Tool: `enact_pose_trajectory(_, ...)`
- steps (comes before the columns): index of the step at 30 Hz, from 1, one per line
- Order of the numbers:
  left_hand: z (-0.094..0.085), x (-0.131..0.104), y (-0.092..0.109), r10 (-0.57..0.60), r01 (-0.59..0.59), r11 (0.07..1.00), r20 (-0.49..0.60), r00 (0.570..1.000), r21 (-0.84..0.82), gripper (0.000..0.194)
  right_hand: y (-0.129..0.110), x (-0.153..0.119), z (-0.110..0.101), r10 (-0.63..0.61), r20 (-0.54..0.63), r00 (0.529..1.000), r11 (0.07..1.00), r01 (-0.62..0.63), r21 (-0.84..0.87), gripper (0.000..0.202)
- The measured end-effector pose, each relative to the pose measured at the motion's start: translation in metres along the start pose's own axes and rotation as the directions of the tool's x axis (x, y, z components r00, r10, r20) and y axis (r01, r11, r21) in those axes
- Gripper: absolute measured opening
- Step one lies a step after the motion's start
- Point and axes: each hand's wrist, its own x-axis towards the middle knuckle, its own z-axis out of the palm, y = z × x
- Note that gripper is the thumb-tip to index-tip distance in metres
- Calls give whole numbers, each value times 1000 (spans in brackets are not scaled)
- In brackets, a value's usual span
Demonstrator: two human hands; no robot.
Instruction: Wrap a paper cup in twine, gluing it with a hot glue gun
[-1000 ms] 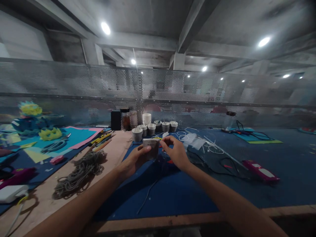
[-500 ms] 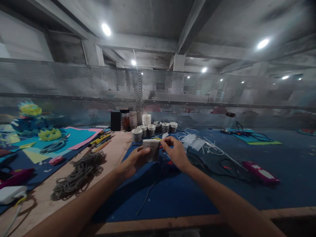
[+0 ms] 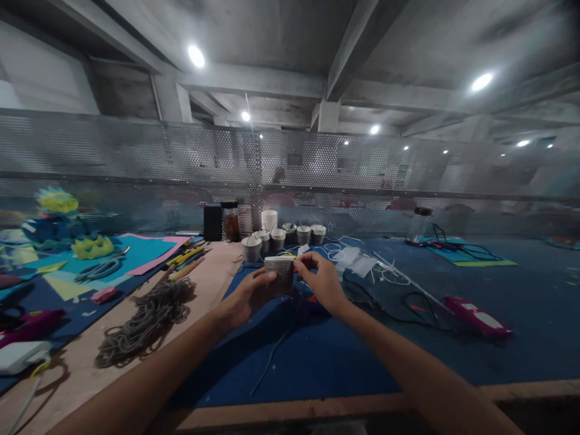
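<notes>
My left hand (image 3: 247,296) is wrapped round a small grey-covered cup (image 3: 281,279) with a white rim, held above the blue mat (image 3: 335,368). At the cup's right side, the fingers of my right hand (image 3: 322,278) are pinched together close to the rim. Whatever is between those fingertips is too small to make out. A thin grey cord (image 3: 269,362) runs over the mat below the cup. Behind my hands stand several similar grey cups (image 3: 251,249) with white rims, and a stack of plain white cups (image 3: 269,219).
Left lie a heap of grey cord (image 3: 145,320), scissors (image 3: 99,270), coloured paper (image 3: 149,251) and several yellow-handled tools (image 3: 183,257). Right are white plastic pieces (image 3: 356,261), white string, and a magenta device (image 3: 478,317) with a black cable. Jars (image 3: 230,222) stand before a perforated metal screen (image 3: 299,157).
The cup has tilted slightly between my hands, so its white rim shows a little thicker. Both hands stay in nearly the same place.
</notes>
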Motion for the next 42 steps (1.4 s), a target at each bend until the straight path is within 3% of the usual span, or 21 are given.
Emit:
enact_pose_trajectory(16,-4,2,-4,13,-13,1000,-21,1000,11,37,1,0,0,-1,3,1000,999,1,-49,25)
enact_pose_trajectory(23,-6,3,3,19,-20,997,-9,1000,-70,37,-5,-2,-2,24,70,997,1000,-23,-3,18)
enact_pose_trajectory(25,-8,3,4,19,-19,995,-1,1000,-99,36,-16,-9,-1,-35,140,990,997,44,-58,15)
enact_pose_trajectory(27,-11,3,5,9,-13,992,-31,999,-123,36,-30,-19,-1,-178,315,932,968,224,-116,16)
enact_pose_trajectory(29,-13,2,7,-12,-2,988,-87,996,-157,37,-42,-29,-4,-309,511,802,891,432,-139,21)
enact_pose_trajectory(30,-13,1,8,-23,2,984,-111,994,-180,38,-46,-31,-7,-332,544,771,865,479,-151,24)
enact_pose_trajectory(31,-13,1,10,-29,2,979,-125,992,-206,39,-47,-33,-12,-306,552,776,861,473,-187,24)
enact_pose_trajectory(33,-12,-1,12,-25,-11,968,-140,990,-249,40,-41,-31,-25,-206,510,835,856,406,-320,21)
enact_pose_trajectory(35,-12,-2,15,-15,-25,960,-142,990,-278,42,-29,-26,-39,-62,489,870,790,342,-509,19)
enact_pose_trajectory(38,-13,-3,16,-33,-11,948,-131,991,-318,45,-8,-26,-54,48,559,828,670,389,-633,25)
enact_pose_trajectory(42,-14,-4,15,-71,29,934,-106,992,-355,48,14,-39,-52,140,608,782,580,433,-690,34)
